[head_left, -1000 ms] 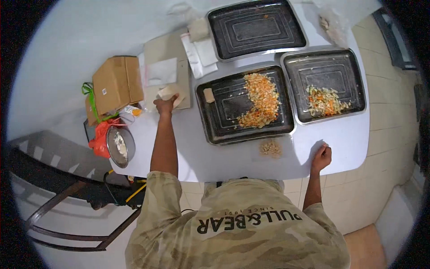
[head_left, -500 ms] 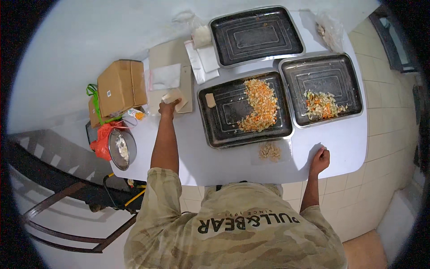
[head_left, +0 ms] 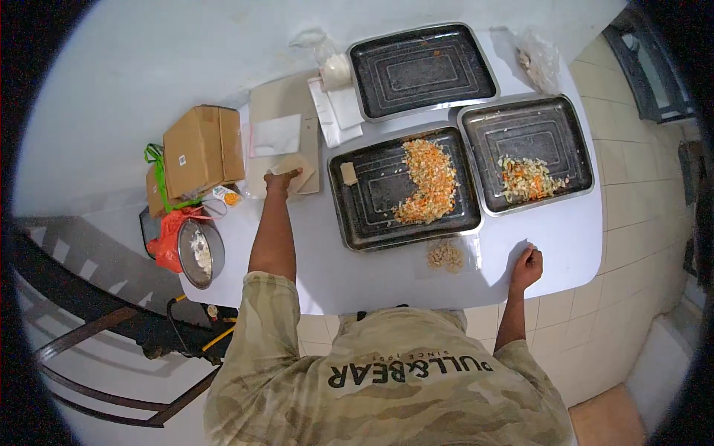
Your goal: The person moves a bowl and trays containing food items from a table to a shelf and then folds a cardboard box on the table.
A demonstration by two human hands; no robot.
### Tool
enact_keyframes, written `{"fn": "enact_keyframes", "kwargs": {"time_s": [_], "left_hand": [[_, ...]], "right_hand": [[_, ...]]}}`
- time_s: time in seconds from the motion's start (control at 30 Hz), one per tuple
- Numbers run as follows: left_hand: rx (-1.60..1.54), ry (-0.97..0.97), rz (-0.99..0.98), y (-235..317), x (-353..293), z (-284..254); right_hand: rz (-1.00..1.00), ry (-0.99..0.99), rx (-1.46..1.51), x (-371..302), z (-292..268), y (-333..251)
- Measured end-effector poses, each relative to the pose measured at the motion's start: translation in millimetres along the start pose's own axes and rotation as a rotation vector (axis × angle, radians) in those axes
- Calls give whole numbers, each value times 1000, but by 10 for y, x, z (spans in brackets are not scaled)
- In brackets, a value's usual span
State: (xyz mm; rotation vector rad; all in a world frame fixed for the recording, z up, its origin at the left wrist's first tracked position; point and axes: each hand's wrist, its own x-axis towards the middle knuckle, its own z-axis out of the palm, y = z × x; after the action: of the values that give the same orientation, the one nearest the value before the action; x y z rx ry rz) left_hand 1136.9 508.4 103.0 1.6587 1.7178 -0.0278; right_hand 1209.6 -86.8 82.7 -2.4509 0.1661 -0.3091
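Observation:
My left hand (head_left: 282,181) is closed at the near edge of a pale thin sheet (head_left: 294,165), which lies on a grey-beige board (head_left: 311,141) at the back left of the white table. Just beyond the sheet lies a flat white plastic packet (head_left: 275,136). My right hand (head_left: 526,267) rests curled on the table near its front right, with nothing visible in it. Between my hands is a dark tray (head_left: 372,167) with chopped vegetables (head_left: 428,182) heaped on its right side and a small beige rectangular piece (head_left: 349,174) at its left.
A second dark tray (head_left: 532,137) with chopped vegetables stands at the right; another tray (head_left: 420,70) lies behind. Small beige pieces (head_left: 445,256) lie on clear plastic in front. At the left are a cardboard box (head_left: 195,152), a red bag (head_left: 169,239) and a metal bowl (head_left: 214,256).
My left hand has drawn slightly back toward the sheet's near edge, and the raised pale sheet now lies flatter. My right hand stays in its place. The whole view has shifted slightly.

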Motion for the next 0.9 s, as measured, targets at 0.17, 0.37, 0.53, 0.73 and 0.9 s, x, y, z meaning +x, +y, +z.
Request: {"fn": "enact_keyframes", "kwargs": {"time_s": [0.17,0.37,0.53,0.73,0.9], "left_hand": [[-51,49,-40,-238,313,-97],[-92,-27,28,18,-5,40],[-37,23,-24,112,-168,156],[-712,-528,-338,-355,466,-207],[-776,-480,-241,-95,151,-76]], "right_hand": [[-16,-7,-5,9,-15,-120],[-9,37,-33,11,-12,-34],[-10,49,-10,41,-13,20],[-18,10,-37,-17,4,-8],[2,89,-31,-36,-232,-130]]}}
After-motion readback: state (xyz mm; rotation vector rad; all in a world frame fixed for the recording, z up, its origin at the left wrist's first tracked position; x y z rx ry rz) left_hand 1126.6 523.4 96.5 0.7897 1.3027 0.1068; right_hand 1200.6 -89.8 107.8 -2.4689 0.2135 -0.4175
